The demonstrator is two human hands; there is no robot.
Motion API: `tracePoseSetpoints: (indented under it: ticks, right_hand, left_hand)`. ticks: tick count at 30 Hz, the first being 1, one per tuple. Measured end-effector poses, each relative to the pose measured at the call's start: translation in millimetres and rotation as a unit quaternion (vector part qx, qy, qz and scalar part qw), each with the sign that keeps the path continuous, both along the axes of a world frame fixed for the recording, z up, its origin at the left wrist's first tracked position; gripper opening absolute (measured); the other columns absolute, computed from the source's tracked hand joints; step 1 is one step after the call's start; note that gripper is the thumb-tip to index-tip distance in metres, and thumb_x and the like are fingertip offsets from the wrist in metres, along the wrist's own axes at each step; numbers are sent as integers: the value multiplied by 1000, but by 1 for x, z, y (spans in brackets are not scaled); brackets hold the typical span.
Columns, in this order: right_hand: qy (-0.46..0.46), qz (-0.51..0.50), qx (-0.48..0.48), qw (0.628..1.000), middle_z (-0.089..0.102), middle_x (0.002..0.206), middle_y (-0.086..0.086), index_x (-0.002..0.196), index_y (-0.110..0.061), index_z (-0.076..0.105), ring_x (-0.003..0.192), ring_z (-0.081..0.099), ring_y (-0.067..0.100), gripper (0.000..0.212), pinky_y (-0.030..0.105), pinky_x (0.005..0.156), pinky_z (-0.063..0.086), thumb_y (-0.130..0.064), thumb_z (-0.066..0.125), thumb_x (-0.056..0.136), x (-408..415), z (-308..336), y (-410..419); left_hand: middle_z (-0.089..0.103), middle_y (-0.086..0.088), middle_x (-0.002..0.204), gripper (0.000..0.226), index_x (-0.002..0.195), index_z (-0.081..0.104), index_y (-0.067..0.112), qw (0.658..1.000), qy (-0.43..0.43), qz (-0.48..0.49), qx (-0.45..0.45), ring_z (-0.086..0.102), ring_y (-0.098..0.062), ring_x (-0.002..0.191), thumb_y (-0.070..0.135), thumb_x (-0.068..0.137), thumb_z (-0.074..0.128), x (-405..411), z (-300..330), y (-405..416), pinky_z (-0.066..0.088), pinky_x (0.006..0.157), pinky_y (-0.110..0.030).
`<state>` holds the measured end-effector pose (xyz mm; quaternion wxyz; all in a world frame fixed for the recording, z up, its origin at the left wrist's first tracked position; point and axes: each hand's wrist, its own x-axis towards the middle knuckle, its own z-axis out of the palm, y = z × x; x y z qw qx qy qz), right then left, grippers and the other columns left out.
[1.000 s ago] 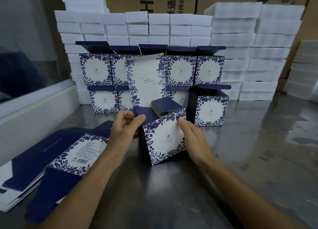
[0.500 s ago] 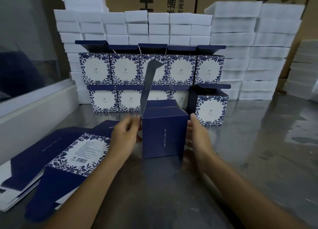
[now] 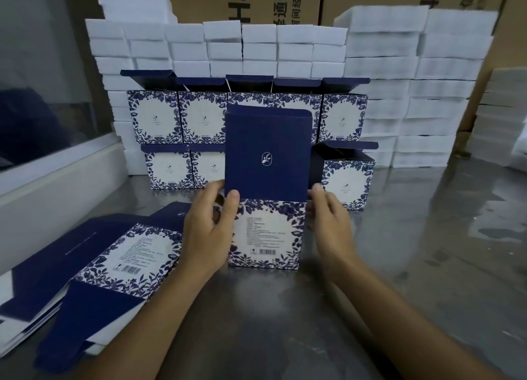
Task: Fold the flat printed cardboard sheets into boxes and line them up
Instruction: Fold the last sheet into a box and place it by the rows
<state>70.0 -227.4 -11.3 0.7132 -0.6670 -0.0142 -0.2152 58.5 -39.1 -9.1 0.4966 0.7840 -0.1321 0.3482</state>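
Box (image 3: pixel 266 231) stands upright on the steel table (image 3: pixel 399 265) right in front of the person, barcode panel facing the camera and its navy lid (image 3: pixel 266 151) raised straight up. Left hand (image 3: pixel 204 231) grips the box's left upper corner, thumb pressed on the front at the lid crease and fingers curled round the side. Right hand (image 3: pixel 328 222) lies along the right edge with fingers fairly straight; whether it actually clamps the wall I cannot tell. Finished boxes (image 3: pixel 248 117) sit behind in two tiers, lids open, with one more at the right end of the lower row (image 3: pixel 346 180). Flat sheets (image 3: pixel 114 260) wait in a pile to the left. To do this step well, I judge the box should be squared with even pressure from both sides, lid left up like the others, then slid back flush beside that last box, faces aligned.
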Motion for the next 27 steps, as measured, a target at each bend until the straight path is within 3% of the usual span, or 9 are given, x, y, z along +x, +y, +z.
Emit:
tracePoseSetpoints:
  ticks: [3,7,9,11,14,16,19,22,27]
  right_hand:
    - [-2,75,34,997,77,102,-9,96,-29,76,98,71,9,52,30,87,50,-67,41,92,-6,2,8]
    - [-27,15,-59,998,75,98,-11,101,-25,70,93,68,2,36,26,82,51,-57,54,95,-9,2,10]
    - [-50,-6,-43,998,72,98,-9,106,-29,63,91,67,2,17,21,78,53,-43,60,97,-12,5,11]
    - [-97,-30,-72,992,66,103,-8,111,-33,58,94,64,2,14,19,78,52,-35,62,98,-16,9,12]
    - [-175,-91,-223,955,54,123,-1,113,-22,66,117,54,13,16,42,98,50,-27,59,100,-19,8,12]
    - [-206,-137,-299,922,55,129,4,106,-18,74,123,51,22,17,52,97,46,-25,61,98,-20,7,14]
    - [-242,-179,-372,878,61,127,7,104,-20,77,119,55,29,16,52,92,44,-25,66,94,-22,6,20]
    - [-253,-178,-427,850,61,128,3,111,-26,74,122,54,26,20,50,91,41,-31,62,96,-24,4,29]
    - [-238,-165,-425,858,60,126,-3,109,-32,72,126,51,20,17,54,94,40,-35,64,95,-23,1,36]
  left_hand:
    - [50,12,83,21,82,48,35,995,-62,49,55,51,1,78,50,96,41,-1,3,-2,35,67,-11]
    - [49,11,81,27,81,54,18,992,-98,77,25,51,-2,74,40,94,47,-2,6,-5,38,62,-14]
    - [55,12,88,15,102,54,21,994,-87,63,-12,56,-1,79,33,93,51,-4,6,-6,43,64,-13]
    - [58,8,96,27,120,52,23,995,-87,56,-14,58,-2,83,30,94,52,-6,7,-7,46,67,-12]
    - [57,-1,107,37,115,65,10,987,-116,79,78,52,1,84,35,97,44,-8,6,-7,44,73,-10]
    - [57,-7,109,41,112,68,6,983,-119,83,108,48,3,87,35,98,42,-9,3,-8,41,74,-9]
    - [57,-10,111,42,115,68,5,976,-126,104,141,54,-9,87,33,99,40,-11,-1,-14,50,68,-30]
    - [59,-12,112,41,115,69,6,971,-131,121,156,63,-24,81,31,99,41,-15,0,-22,54,56,-37]
    - [63,-14,106,36,109,71,5,964,-147,144,171,66,-32,73,28,98,45,-18,3,-27,53,48,-40]
